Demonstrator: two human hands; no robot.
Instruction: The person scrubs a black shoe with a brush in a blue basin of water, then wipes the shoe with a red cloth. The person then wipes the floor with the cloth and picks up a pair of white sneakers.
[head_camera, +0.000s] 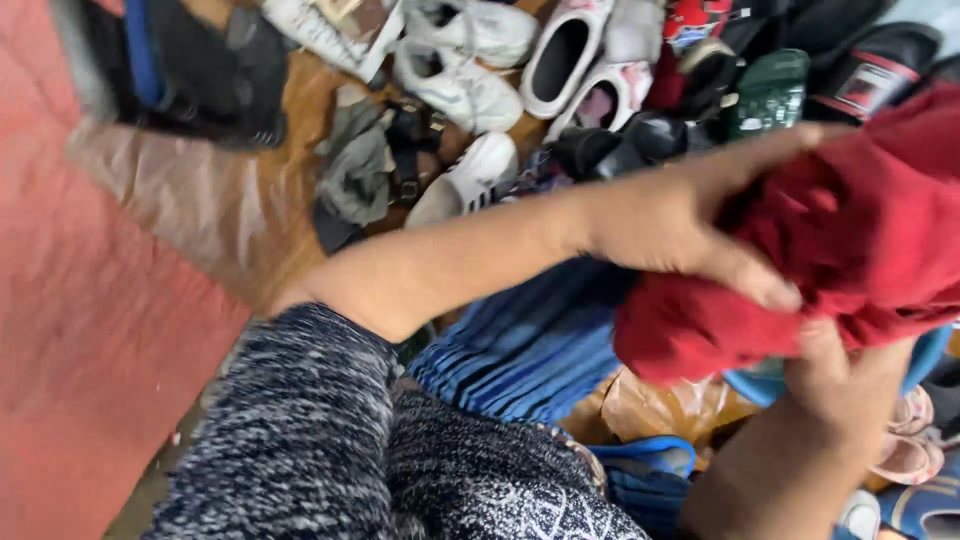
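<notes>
Held a bunched red cloth (860, 240) at three o'clock of the view, between both hands. Left hand (680, 220) reached across from nine o'clock, thumb clamped over the front of the cloth and forefinger stretched along its top edge toward one o'clock, other fingers buried in the folds. Right hand (850, 380) came up from five o'clock and gripped the underside, fingers curled into the fabric and mostly hidden by it. Wore a speckled grey-and-black knitted sleeve (300, 440) on the left arm, pushed back to the elbow at seven o'clock.

Directly beneath the cloth, at six o'clock of it, lay a blue striped fabric (530, 350) and a crumpled brown plastic bag (660, 410). At twelve o'clock, scattered on a wooden floor (250, 210): white sneakers (460, 80), a white slip-on (560, 55), a green sandal (768, 92), black slides (870, 65). At nine o'clock, a red mat (90, 340). Blurred throughout.
</notes>
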